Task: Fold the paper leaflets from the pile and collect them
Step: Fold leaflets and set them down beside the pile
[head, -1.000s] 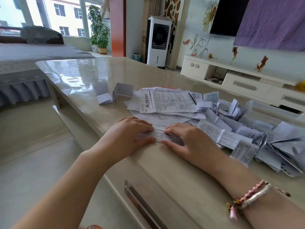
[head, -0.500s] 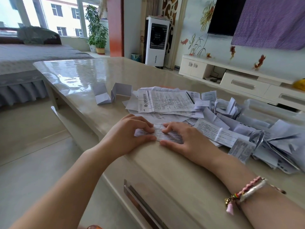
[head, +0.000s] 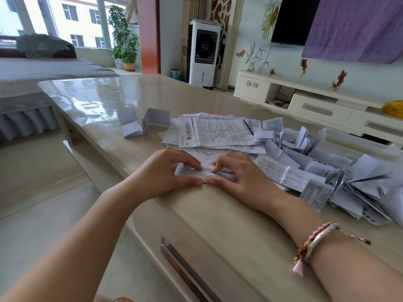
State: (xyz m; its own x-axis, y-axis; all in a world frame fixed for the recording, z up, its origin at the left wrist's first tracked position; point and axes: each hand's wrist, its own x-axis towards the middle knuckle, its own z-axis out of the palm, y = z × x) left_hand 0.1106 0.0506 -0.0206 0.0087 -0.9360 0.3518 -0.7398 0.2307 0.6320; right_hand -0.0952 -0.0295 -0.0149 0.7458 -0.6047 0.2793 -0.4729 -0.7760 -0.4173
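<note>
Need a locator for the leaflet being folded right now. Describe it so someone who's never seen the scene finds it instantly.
Start at the beige table and find its near edge, just this side of the big loose paper pile. The leaflet lies there as a narrow printed strip. Unlike its neighbours, it is pinned under the left hand and the right hand.

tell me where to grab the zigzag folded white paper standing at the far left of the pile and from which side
Pinch the zigzag folded white paper at its middle upright ridge, coming from above. Its panels stand on edge on the glossy beige table, apart from the loose printed leaflet pile, so a top pinch gathers the folds; the flat faces give less to hold.
</note>
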